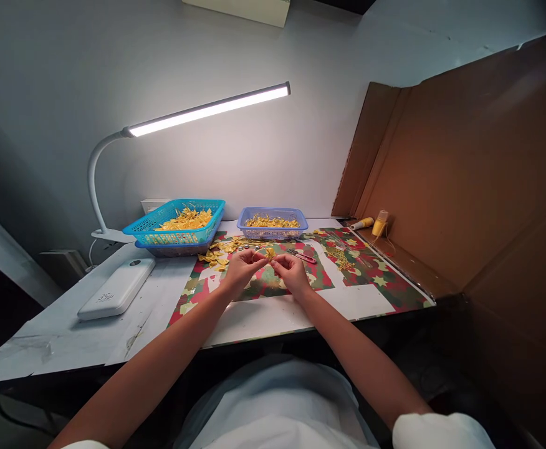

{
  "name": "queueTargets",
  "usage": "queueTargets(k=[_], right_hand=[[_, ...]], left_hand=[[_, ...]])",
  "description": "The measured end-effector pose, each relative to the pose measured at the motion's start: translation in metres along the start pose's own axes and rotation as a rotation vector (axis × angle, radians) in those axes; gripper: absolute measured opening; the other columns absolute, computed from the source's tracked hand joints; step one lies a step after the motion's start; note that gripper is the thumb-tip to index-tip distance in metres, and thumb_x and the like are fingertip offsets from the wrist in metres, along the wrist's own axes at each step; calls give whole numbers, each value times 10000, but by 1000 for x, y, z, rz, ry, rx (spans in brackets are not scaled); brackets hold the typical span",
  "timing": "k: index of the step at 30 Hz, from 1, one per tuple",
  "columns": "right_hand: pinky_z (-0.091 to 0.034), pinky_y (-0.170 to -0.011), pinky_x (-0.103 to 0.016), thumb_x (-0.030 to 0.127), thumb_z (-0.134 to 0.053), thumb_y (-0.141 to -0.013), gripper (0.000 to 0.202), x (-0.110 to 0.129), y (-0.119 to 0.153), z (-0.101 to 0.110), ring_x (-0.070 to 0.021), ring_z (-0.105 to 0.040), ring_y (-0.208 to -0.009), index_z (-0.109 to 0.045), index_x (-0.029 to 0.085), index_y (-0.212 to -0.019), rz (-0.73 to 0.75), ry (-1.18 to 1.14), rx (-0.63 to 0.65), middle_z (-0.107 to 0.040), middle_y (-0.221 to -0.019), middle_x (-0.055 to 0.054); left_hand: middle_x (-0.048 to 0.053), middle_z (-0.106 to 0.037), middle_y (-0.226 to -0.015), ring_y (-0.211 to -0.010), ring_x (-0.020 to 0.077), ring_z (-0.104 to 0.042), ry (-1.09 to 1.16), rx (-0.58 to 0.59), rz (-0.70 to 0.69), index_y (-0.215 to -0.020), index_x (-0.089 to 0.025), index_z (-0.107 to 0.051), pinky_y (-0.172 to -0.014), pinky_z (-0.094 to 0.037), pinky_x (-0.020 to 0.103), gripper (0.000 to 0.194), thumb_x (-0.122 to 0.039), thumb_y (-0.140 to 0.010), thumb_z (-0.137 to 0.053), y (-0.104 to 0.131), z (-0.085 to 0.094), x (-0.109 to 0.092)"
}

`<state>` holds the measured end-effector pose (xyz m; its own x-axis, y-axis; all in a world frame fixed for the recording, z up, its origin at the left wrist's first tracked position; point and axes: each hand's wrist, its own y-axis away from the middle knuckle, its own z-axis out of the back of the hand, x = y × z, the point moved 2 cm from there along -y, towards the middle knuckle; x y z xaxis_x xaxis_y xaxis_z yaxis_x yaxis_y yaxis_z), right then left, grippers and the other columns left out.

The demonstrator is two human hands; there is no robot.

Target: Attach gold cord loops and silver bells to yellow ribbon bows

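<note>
My left hand point(241, 270) and my right hand point(293, 272) meet over the patterned mat point(268, 288), fingertips pinched together. Between them is a small yellow ribbon-like piece point(270, 253), held from both sides; its exact form is too small to make out. Just behind my left hand lie loose yellow pieces point(217, 257) in a scattered heap. A pink-handled tool point(302, 256), perhaps small pliers or snips, lies on the mat beside my right hand. Farther right is a little pile of fine gold-coloured bits point(341, 259).
A blue basket point(137, 229) of yellow pieces stands back left, a smaller purple basket point(273, 235) back centre. A white power bank point(116, 290) lies left, near a lit desk lamp point(207, 111). Yellow-and-white bottles point(379, 223) stand and lie by the cardboard wall point(464, 174) on the right.
</note>
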<state>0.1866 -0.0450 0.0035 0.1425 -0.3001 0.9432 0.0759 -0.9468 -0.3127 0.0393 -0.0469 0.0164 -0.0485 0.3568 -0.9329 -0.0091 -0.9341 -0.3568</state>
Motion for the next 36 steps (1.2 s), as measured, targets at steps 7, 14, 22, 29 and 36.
queueTargets(k=[7,14,22,29,36], right_hand=[[-411,-481,-253,464,-711,-588,300,-1,0,1,-114,-500,-474,-607,192,-658,-8,14,-28,-557,-514,30],[-394,-487,-257,430,-690,-583,263,2,2,0,-115,-485,-476,-606,187,-636,-19,8,-25,-541,-514,27],[-386,-480,-247,481,-704,-592,314,2,1,0,-107,-474,-476,-605,187,-638,-12,17,-28,-529,-506,32],[-376,-467,-233,502,-712,-598,337,2,1,1,-95,-458,-474,-614,184,-651,-33,-16,-32,-545,-538,28],[-373,-478,-233,442,-695,-608,277,4,2,1,-89,-450,-474,-627,178,-655,-33,-22,-11,-543,-537,31]], left_hand=[[-11,-612,-570,-504,97,-502,-24,3,-20,-630,-162,-647,-486,-360,222,306,-426,-602,-800,0,1,1],[-23,-581,-548,-492,89,-458,-107,21,-63,-636,-155,-668,-482,-335,222,290,-426,-643,-770,0,3,2],[-1,-614,-595,-518,101,-498,-124,24,-71,-674,-152,-688,-486,-356,217,280,-424,-664,-751,-2,3,3],[49,-712,-771,-671,164,-629,-119,65,-136,-778,-177,-699,-588,-468,251,195,-323,-652,-722,-5,6,-2],[30,-716,-720,-632,155,-610,-360,51,-291,-785,-194,-693,-606,-440,261,161,-333,-707,-671,-5,12,-13]])
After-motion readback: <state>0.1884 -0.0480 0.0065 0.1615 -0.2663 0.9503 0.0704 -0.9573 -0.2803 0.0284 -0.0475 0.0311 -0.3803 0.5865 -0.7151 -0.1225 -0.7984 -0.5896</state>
